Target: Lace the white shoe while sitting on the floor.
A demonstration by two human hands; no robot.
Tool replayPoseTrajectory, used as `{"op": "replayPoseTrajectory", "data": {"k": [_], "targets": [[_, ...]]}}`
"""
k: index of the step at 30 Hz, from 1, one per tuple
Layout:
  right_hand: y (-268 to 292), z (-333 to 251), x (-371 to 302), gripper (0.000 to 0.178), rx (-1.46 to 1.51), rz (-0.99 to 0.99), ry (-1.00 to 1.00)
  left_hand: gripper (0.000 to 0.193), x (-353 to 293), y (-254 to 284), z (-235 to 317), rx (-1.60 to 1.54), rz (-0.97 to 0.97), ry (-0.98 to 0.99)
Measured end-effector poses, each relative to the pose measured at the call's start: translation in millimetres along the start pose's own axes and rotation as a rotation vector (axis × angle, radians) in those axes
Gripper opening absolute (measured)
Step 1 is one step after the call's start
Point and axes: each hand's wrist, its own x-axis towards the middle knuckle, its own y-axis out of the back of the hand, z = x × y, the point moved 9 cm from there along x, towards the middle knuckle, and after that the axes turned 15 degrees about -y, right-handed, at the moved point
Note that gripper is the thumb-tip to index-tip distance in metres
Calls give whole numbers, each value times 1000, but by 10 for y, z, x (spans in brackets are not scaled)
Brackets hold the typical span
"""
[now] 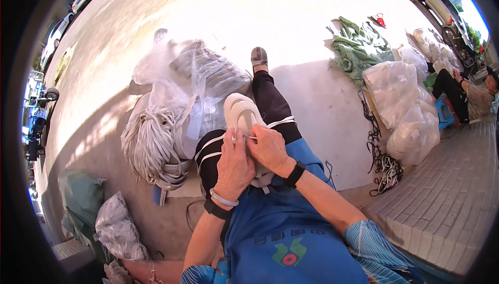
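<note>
A cream shoe with a mesh panel rests between my thighs, its toe pointing away from me. My left hand is closed at the shoe's near left side, thumb and fingers pinching a white lace. From the right, my right hand is also closed, pinching the thin white lace over the shoe opening. The heel part lies mostly hidden beneath both hands. White laces are looped around my dark trouser legs. A blue apron covers my lap.
Left of my legs lie a bundle of pale flat laces and a clear plastic bag of grey pieces. Stuffed plastic bags, green netting and dark cords are at the right. A person sits beyond, near a brick ledge.
</note>
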Motion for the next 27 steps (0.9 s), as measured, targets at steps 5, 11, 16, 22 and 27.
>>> {"op": "replayPoseTrajectory", "data": {"k": [5,11,16,22,27], "targets": [[28,-58,-117,18,36,-23,101,51,-26,-87,-155,-20,14,120],[-50,-133,-163,19,-152,-19,122,37,-64,-53,-227,-86,83,110],[-120,-134,-130,17,-187,7,163,35,-35,-114,-288,-41,42,70],[-167,-125,-145,15,-205,85,210,33,-30,-140,-444,-195,29,94],[-161,-156,-160,18,-214,100,224,31,-63,-144,-536,-286,24,91]]}}
